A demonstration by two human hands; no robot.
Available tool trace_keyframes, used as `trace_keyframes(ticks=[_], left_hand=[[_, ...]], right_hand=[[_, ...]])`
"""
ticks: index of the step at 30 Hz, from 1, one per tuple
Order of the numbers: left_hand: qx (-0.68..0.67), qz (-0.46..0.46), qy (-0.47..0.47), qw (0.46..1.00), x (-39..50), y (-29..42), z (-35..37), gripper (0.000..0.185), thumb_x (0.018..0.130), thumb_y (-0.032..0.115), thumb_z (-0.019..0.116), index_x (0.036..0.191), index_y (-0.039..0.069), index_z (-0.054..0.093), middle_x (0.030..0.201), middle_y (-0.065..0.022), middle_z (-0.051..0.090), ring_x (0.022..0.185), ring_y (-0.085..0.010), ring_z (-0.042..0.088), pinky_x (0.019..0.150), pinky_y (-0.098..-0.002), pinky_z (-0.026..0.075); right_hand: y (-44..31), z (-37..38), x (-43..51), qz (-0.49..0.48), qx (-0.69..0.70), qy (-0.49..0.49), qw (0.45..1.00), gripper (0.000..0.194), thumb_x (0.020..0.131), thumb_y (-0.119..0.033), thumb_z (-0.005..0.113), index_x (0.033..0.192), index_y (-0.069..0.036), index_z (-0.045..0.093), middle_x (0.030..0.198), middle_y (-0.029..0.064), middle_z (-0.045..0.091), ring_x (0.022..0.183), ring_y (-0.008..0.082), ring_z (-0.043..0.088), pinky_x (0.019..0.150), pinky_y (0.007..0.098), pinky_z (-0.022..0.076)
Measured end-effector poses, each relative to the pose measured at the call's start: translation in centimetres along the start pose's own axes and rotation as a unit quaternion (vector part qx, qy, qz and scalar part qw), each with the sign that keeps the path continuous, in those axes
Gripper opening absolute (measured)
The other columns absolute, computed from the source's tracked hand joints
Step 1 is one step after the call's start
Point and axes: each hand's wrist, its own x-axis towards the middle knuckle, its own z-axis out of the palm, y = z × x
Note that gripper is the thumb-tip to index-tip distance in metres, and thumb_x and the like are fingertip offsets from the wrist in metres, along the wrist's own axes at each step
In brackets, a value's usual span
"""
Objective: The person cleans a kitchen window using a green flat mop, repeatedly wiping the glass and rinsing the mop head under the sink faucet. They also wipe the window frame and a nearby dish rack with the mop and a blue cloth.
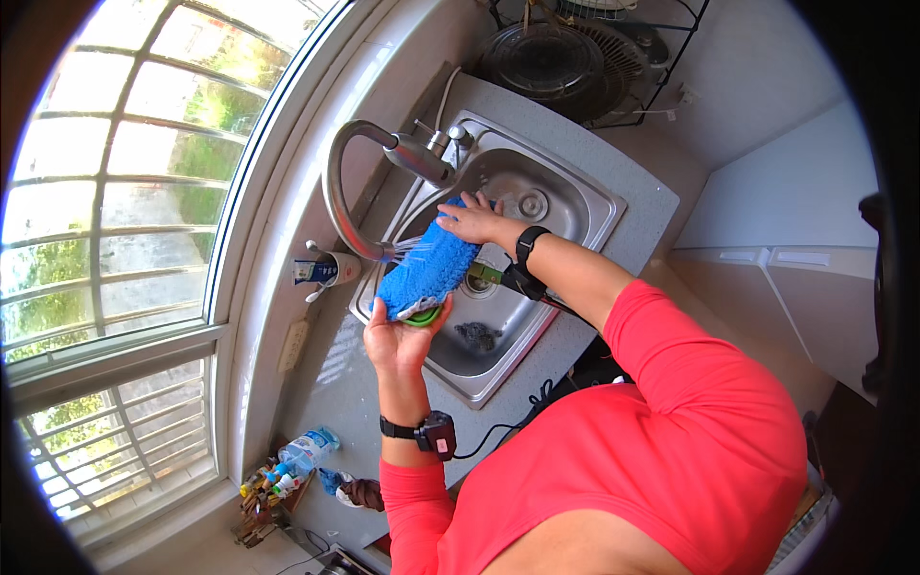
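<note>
A blue chenille mop pad (438,262) with a green plastic edge (422,316) is over the double stainless-steel sink (514,334). My left hand (402,338) holds its near end, thumb and fingers on opposite sides. Across its far end lies my right hand (471,218), fingers spread and bent over the fabric. Streams of water fall from the gooseneck faucet (336,190) onto the pad. A green joint (485,273) and black pole parts (528,282) come out from beneath it on the right; how they attach is hidden. A dark scouring pad (478,336) lies in the near basin.
A cup (347,268) with a tube stands on the ledge by the window. A plastic bottle (309,447) and crumpled cloths (359,493) are on the counter at lower left. A black cable (496,431) crosses the counter edge. Beyond the sink stands a fan (611,68).
</note>
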Motion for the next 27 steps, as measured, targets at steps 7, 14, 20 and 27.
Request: trace_keyframes(ticks=[7,14,20,27], left_hand=[[0.049,-0.023,-0.040,0.998,4.7,-0.1,0.4,0.055,0.097,0.042,0.028,0.141,0.009,0.031,0.148,-0.0161,0.029,0.135,-0.0401,0.026,0.106,-0.0663,0.017],[0.048,-0.018,-0.108,0.993,10.0,1.5,0.1,0.043,0.096,0.038,0.040,0.112,-0.001,0.050,0.119,-0.0204,0.054,0.113,-0.0354,0.050,0.102,-0.0514,0.035],[0.012,-0.136,-0.161,0.978,11.7,3.0,-0.4,0.051,0.092,0.048,0.051,0.098,-0.003,0.050,0.098,-0.0218,0.058,0.095,-0.0379,0.056,0.091,-0.0498,0.044],[0.322,0.157,-0.137,0.923,4.6,0.1,2.4,0.038,0.095,0.028,0.053,0.112,-0.005,0.047,0.106,-0.0131,0.054,0.100,-0.0273,0.054,0.097,-0.0426,0.042]], right_hand=[[-5.7,2.1,-3.7,-0.139,-0.033,-0.010,0.990,0.054,0.094,-0.055,0.030,0.143,-0.031,0.034,0.153,0.0160,0.016,0.139,0.0440,0.007,0.107,0.0643,0.0026],[-7.5,2.1,-5.7,-0.212,0.031,0.111,0.970,0.049,0.095,-0.033,0.040,0.136,-0.007,0.043,0.142,0.0224,0.038,0.131,0.0415,0.033,0.109,0.0508,0.0229],[-7.7,3.3,-8.1,-0.257,0.174,0.176,0.934,0.038,0.090,-0.020,0.043,0.123,-0.004,0.055,0.137,0.0227,0.044,0.131,0.0371,0.036,0.110,0.0450,0.0246],[-7.5,3.4,-11.5,-0.314,0.168,0.212,0.910,0.030,0.089,-0.014,0.047,0.113,-0.002,0.059,0.130,0.0238,0.048,0.126,0.0401,0.039,0.108,0.0473,0.0263]])
